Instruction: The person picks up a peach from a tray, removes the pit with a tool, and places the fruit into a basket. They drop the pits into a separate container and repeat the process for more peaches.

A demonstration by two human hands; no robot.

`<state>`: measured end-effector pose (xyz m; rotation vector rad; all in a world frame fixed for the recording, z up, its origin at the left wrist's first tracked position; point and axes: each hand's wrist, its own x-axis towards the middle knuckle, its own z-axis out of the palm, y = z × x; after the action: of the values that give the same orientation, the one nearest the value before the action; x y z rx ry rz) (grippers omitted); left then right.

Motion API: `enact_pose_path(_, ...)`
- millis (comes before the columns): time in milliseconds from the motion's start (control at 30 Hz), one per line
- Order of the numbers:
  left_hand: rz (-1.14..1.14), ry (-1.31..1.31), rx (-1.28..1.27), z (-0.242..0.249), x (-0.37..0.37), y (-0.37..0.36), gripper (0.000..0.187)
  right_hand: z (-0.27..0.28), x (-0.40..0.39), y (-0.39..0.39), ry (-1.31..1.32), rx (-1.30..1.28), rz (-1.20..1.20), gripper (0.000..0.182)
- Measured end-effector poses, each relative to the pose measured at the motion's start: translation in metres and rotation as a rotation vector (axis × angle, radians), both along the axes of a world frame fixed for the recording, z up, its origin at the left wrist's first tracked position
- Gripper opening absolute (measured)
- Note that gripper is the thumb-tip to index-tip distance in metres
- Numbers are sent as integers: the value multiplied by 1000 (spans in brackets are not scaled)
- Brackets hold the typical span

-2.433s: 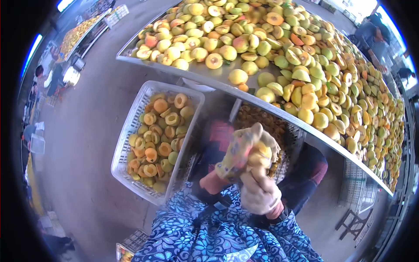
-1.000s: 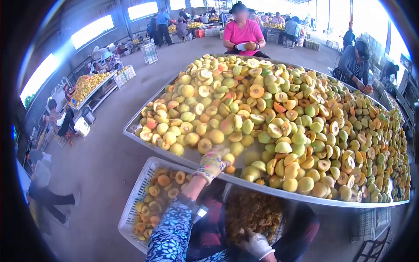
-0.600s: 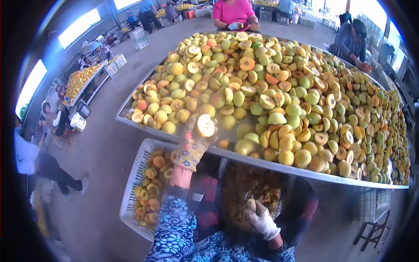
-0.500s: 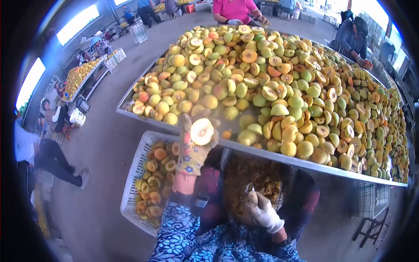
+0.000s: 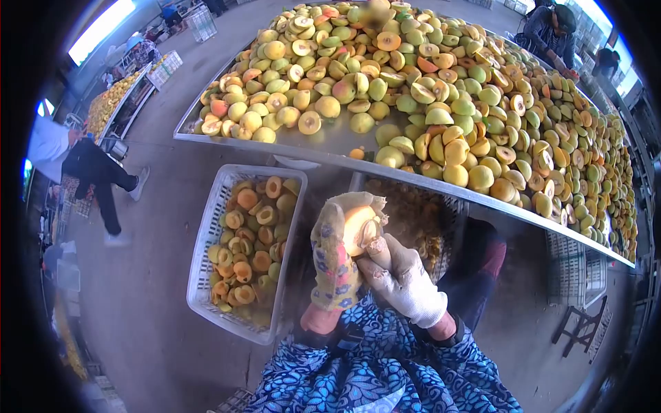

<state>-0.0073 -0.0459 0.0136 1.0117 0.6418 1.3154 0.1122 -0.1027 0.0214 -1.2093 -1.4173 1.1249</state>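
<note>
A halved fruit (image 5: 357, 227) with a pale cut face lies in my left hand (image 5: 335, 258), which wears a patterned, stained glove and has its fingers wrapped round it. My right hand (image 5: 407, 281), in a white glove, is closed on a small tool (image 5: 377, 249), whose handle shows at the fruit's cut face; its tip is hidden. Both hands meet in front of the metal table's edge (image 5: 330, 160). Behind them on the table is a large heap of halved fruit (image 5: 441, 103).
Left of my hands, a white crate (image 5: 195, 275) holds pitted halves. Another crate (image 5: 446, 241) with brown scraps sits beneath the table edge. Stacked crates (image 5: 575, 268) and a small wooden stand (image 5: 582, 327) are at right. One person (image 5: 89, 162) walks at left; another (image 5: 551, 34) works across the table.
My left hand has drawn back from the table with the fruit half, and my right hand has come up to meet it with the tool. The view has tilted down.
</note>
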Motion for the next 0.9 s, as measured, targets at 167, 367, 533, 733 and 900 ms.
enact_pose_path(167,50,-42,-42,8,4,-13,49,11,7,-5,-22,-77,74,24)
enact_pose_path(367,98,3,20,5,9,-16,44,12,20,-1,-21,-117,176,28)
enact_pose_path(533,25,-44,-151,-2,8,-11,45,1,34,10,-104,-20,337,29)
enact_pose_path(733,144,158,-61,3,18,-14,42,-17,43,15,42,37,458,32)
enact_pose_path(900,148,301,36,10,15,-7,39,4,51,18,-24,-203,500,30)
